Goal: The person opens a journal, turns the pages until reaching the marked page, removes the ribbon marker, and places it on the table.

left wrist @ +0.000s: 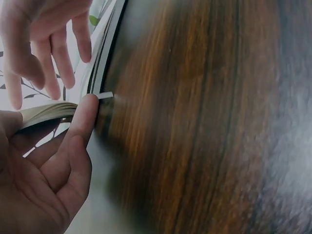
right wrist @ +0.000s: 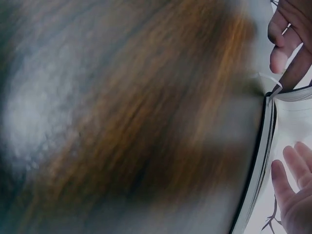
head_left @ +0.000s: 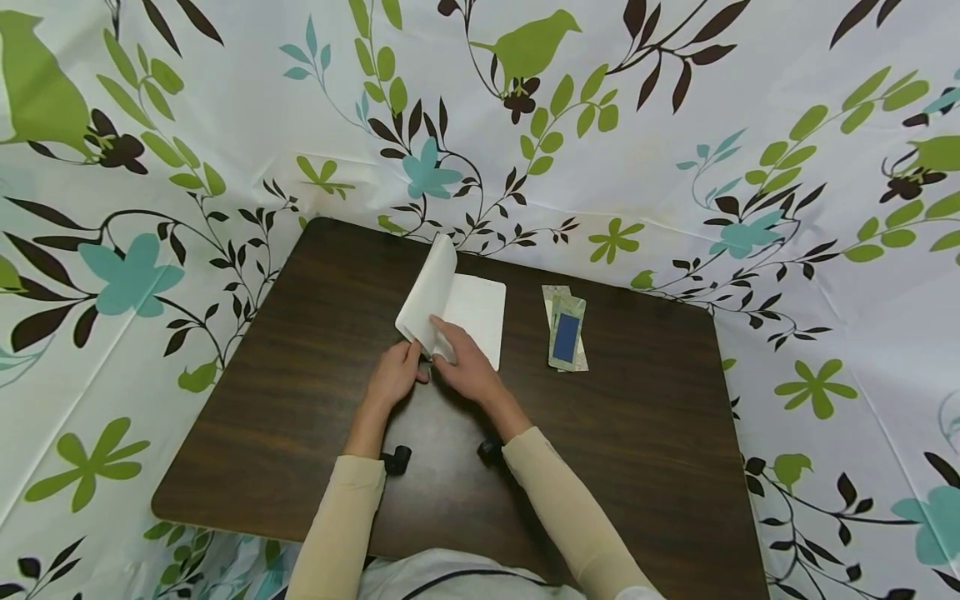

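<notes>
An open notebook (head_left: 477,310) with blank white pages lies near the back of the table, its left part raised and tilted up from the spine. My left hand (head_left: 393,372) grips the lower edge of that raised part; in the left wrist view its thumb is over the pages and the fingers are beneath the dark cover. At the inner fold, my right hand (head_left: 467,364) reaches over the pages with fairly straight fingers, touching the raised side in the head view. A thin white ribbon (right wrist: 271,80) sticks out at the bottom of the spine.
Right of the notebook, a green patterned item with a blue rectangle (head_left: 566,337) lies across a pale patterned strip (head_left: 582,361). Both rest on the dark wooden table (head_left: 645,442). A leaf-and-bird patterned cloth (head_left: 637,208) hangs around the table's back and sides.
</notes>
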Tool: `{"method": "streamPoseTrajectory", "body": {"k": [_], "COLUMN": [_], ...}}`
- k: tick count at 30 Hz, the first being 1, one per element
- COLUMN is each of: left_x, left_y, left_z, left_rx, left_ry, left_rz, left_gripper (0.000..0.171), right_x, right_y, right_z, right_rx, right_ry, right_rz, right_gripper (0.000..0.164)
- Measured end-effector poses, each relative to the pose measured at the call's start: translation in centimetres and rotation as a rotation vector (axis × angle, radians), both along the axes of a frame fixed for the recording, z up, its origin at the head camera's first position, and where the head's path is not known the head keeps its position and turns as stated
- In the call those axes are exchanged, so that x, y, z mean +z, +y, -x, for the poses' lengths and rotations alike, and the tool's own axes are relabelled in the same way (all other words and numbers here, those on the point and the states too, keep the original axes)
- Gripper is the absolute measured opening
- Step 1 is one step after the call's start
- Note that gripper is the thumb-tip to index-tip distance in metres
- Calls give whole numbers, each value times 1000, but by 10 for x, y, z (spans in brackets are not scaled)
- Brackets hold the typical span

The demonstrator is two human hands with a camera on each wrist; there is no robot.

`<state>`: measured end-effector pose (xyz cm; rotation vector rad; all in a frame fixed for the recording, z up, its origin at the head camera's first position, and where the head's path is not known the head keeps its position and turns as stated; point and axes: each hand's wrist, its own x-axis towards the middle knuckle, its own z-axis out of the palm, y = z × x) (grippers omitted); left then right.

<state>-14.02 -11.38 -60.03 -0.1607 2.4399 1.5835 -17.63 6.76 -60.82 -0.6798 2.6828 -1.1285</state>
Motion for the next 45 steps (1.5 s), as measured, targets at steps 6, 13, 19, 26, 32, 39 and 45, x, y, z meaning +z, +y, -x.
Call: {"method": "streamPoseTrajectory", "body": {"k": [6, 13, 19, 26, 32, 39, 45], "left_x": [3, 4, 5, 2, 2, 6, 4], "left_y": [5, 6, 6, 4, 0, 1, 0], "left_z": [-1, -3, -2, -3, -6, -6, -8], "left_rx": [-16, -2, 32, 15, 15, 12, 7], "left_ry": [21, 29, 53, 28, -17, -22, -19], "left_rz": [56, 73, 63, 34, 6, 2, 11], "left_gripper": [48, 53, 52, 55, 55, 54, 55], "right_x": [3, 4, 1, 9, 14, 17, 16], "right_y": [1, 3, 10, 36, 55, 61, 61], "right_z": [-1, -6, -4, 0, 3, 3, 1], "right_rx": [27, 49, 57, -25, -34, -14, -4], "right_ry": [2, -21, 70, 125, 104, 88, 100], "right_rz": [7, 24, -38, -42, -249, -410, -503], "right_gripper": [72, 70, 59, 39, 54, 62, 61]}}
